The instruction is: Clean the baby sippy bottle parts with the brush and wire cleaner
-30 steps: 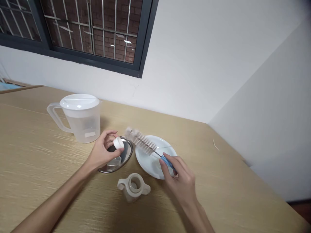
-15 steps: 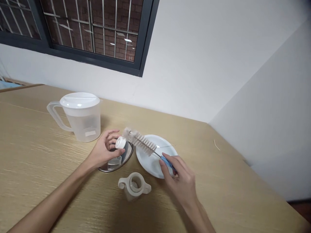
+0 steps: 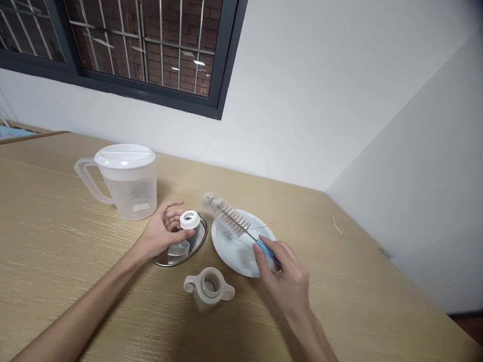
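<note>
Between the thumb and fingers of my left hand (image 3: 158,234), above the oval metal tray (image 3: 200,240), is a white bottle collar ring (image 3: 189,219) with its opening turned up. My right hand (image 3: 285,271) grips the blue handle of a bottle brush (image 3: 232,218). The brush's white bristles point up and left, over the white plate (image 3: 221,251) and apart from the ring. A small clear plastic cap (image 3: 178,251) lies on the tray, beneath my left hand. Nearer me, a two-handled baby bottle (image 3: 209,289) stands upright with its mouth uncovered.
A lidded translucent pitcher (image 3: 130,188) stands behind my left hand, handle to the left. On the plate, a thin dark line and something translucent show, partly hidden by the brush. A pale strip (image 3: 337,225) lies on the wooden table at right. White walls bound the back.
The collar ring has turned in my left hand from tilted to opening upward. My right hand has drawn the brush slightly right, away from the ring.
</note>
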{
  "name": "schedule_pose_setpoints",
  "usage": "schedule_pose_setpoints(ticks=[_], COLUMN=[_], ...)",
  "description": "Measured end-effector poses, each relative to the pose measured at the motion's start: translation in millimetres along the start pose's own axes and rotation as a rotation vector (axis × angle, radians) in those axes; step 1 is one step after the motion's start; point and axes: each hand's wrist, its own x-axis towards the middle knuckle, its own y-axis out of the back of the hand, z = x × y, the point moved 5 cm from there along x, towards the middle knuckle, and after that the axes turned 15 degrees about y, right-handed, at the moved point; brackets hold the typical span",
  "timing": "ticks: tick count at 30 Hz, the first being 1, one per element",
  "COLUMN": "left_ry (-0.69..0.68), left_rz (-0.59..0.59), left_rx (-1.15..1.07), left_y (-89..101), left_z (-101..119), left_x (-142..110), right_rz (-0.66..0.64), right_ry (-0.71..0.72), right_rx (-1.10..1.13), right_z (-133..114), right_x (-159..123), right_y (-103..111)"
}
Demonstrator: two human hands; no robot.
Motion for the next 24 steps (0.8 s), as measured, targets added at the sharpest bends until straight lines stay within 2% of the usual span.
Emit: schedule_pose_setpoints(ticks=[3, 6, 9, 14, 19, 24], left_ry=[-0.036, -0.044, -0.044, -0.076, -0.140, -0.199], left_rz=[0.029, 0.044, 0.060, 0.124, 0.195, 0.195], left_rx=[0.028, 0.040, 0.059, 0.176, 0.296, 0.248], left_y=[0.3, 0.4, 0.8, 4.7, 7.6, 4.2], left_z=[0.2, 0.6, 1.1, -2.6, -3.7, 5.8], left_x=[1.5, 2.2, 1.8, 3.6, 4.5, -1.8], right_rz=[0.021, -0.020, -0.059, -0.031, -0.052, -0.080], right_ry=[0.056, 0.119, 0.087, 0.021, 0.108, 0.085], right_rx=[0.057, 0.047, -0.022, -0.067, -0.010, -0.023], right_z=[-4.9, -8.4, -3.9, 1.2, -8.4, -5.0], right_x=[1.4, 0.4, -1.9, -1.6, -2.7, -5.1], right_y=[0.6, -4.4, -8.1, -3.6, -7.2, -10.3])
